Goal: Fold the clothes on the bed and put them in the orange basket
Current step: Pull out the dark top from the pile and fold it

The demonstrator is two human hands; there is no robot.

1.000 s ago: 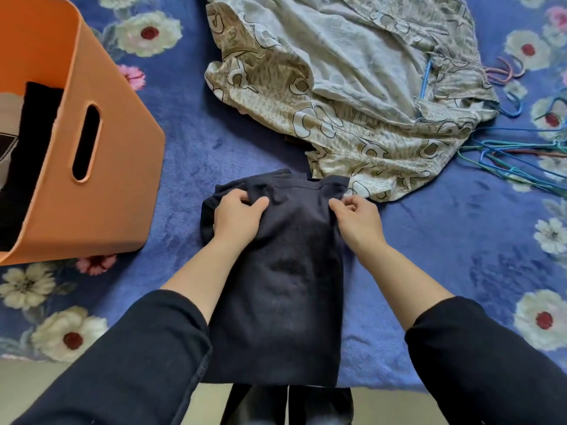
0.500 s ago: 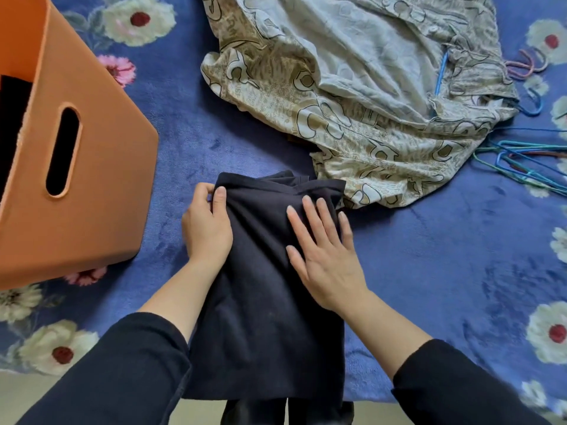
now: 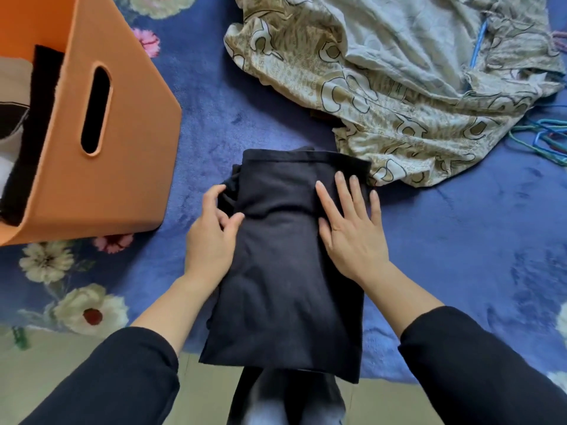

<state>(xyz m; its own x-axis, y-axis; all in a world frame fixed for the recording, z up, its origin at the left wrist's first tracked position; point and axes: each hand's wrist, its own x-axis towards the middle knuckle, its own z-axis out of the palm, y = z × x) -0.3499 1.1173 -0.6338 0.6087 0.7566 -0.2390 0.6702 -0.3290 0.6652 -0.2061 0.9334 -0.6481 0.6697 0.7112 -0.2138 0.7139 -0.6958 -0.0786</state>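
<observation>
At mid-bed, near edge: dark garment (image 3: 285, 271) lies folded into a long narrow panel on the blue floral bedspread (image 3: 460, 246), its near end reaching past the bed's edge.

Left hand (image 3: 211, 240) at the garment's left edge, upper part. Fingers curled around bunched fabric there, thumb on top: grasping the edge.

Right hand (image 3: 352, 237) lies flat on the garment's upper right, fingers straight and spread, pressing down, gripping nothing.

Orange basket (image 3: 129, 167) sits on the bedspread to the left, apart from the garment, handle slot facing the garment. Black folded clothing (image 3: 33, 133) stands against its inner wall, with a lighter piece beside it.

Beige patterned cloth (image 3: 399, 87) lies crumpled beyond the garment; its lower corner touches the garment's far right corner. Coloured hangers (image 3: 534, 139) lie at the right edge, partly under the cloth.
</observation>
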